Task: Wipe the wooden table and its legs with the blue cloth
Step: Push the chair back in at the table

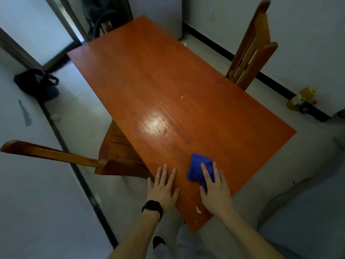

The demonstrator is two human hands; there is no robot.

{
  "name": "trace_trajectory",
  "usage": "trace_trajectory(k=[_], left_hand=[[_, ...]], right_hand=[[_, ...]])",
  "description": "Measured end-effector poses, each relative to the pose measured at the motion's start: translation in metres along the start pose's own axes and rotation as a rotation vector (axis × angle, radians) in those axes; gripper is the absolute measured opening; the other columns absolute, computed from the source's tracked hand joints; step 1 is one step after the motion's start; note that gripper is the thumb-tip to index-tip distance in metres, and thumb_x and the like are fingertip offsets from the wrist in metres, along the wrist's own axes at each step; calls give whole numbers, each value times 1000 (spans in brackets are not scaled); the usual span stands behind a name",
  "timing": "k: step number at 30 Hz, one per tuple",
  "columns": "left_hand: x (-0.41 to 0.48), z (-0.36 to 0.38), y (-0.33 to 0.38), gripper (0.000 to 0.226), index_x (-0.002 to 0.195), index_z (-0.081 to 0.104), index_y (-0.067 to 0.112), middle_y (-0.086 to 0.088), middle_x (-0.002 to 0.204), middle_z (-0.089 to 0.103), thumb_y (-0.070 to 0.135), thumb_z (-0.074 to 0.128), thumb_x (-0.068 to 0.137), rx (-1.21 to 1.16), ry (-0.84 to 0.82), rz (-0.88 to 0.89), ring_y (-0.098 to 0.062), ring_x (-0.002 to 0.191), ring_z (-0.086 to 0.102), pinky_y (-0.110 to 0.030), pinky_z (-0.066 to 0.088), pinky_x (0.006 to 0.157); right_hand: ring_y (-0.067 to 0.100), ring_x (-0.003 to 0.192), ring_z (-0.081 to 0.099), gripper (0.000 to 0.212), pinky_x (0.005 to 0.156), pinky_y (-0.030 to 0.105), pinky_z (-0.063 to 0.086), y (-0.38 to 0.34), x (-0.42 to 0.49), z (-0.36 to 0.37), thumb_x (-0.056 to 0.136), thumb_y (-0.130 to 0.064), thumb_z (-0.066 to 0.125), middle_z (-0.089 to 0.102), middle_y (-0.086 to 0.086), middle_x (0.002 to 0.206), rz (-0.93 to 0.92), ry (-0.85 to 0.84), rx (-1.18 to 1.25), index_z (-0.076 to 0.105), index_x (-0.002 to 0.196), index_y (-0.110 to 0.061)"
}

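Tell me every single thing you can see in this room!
wooden table: one, reddish-brown, centre
blue cloth: one, bunched, near end of the table under the right hand
yellow crumb: one, mid-table
white chips: two, table's near corner
wooden chairs: two, brown, one each side
dark bag: one, floor at left
yellow object: one, floor by right wall, too blurred to name
left hand: flat on the table, black watch on its wrist
right hand: pressing the cloth

Glossy wooden table, plush cloth
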State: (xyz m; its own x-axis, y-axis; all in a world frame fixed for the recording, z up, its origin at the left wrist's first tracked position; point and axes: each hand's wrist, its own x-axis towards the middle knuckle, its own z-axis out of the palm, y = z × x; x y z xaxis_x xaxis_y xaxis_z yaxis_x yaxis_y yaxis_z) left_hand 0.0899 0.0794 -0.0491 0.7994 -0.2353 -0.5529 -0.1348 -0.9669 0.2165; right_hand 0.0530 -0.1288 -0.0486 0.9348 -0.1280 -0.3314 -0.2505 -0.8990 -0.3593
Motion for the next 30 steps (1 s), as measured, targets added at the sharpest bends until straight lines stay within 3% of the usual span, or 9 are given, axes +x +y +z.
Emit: trace_trajectory(k=[3,7,11,14,20,23,30], left_hand=[[-2,-3,-5,73,154,-16,39,6,161,-29,59,29,100,22,-55,0,-23,150,-22,-61,-3,118],[-12,-37,-8,68,158,-1,36,0,167,-9,44,38,102,7,-149,30,-27,153,-2,-57,4,121],[-33,-79,-14,66,157,4,37,-3,165,14,39,39,101,-95,2,136,-26,150,16,-49,16,121],[-62,-112,-20,63,157,9,36,-1,160,27,39,39,102,-133,95,224,-22,145,27,-41,28,118],[-110,-172,-92,50,152,31,35,7,151,40,38,41,103,-174,312,390,-15,134,40,-34,43,105],[-120,-190,-150,46,148,39,33,7,148,45,34,42,102,-135,392,400,-15,131,44,-31,45,100],[-113,-209,-280,44,144,43,36,4,152,41,42,42,100,-25,437,208,-21,141,34,-45,29,117]], right_hand=[[36,148,13,87,116,52,28,-2,-1,-1,94,-38,54,-5,2,165,-7,-25,47,-9,151,-49],[34,145,22,73,116,45,29,-5,-5,-18,97,-37,52,1,5,165,42,-114,91,8,154,-44],[29,147,22,56,120,41,20,-24,-23,-38,98,-38,53,20,4,163,107,-58,95,34,150,-33],[22,144,31,48,118,37,23,-53,-46,-52,96,-34,57,39,1,155,99,-32,198,47,143,-27],[13,131,44,48,105,30,36,-149,-92,-60,98,-41,53,44,-9,147,86,31,277,41,144,-37],[7,135,37,48,105,24,27,-210,-106,-49,98,-44,51,42,-12,148,25,70,311,41,144,-37],[0,144,16,63,114,27,16,-325,-99,-18,94,-57,51,19,-19,159,-75,103,295,24,150,-44]])
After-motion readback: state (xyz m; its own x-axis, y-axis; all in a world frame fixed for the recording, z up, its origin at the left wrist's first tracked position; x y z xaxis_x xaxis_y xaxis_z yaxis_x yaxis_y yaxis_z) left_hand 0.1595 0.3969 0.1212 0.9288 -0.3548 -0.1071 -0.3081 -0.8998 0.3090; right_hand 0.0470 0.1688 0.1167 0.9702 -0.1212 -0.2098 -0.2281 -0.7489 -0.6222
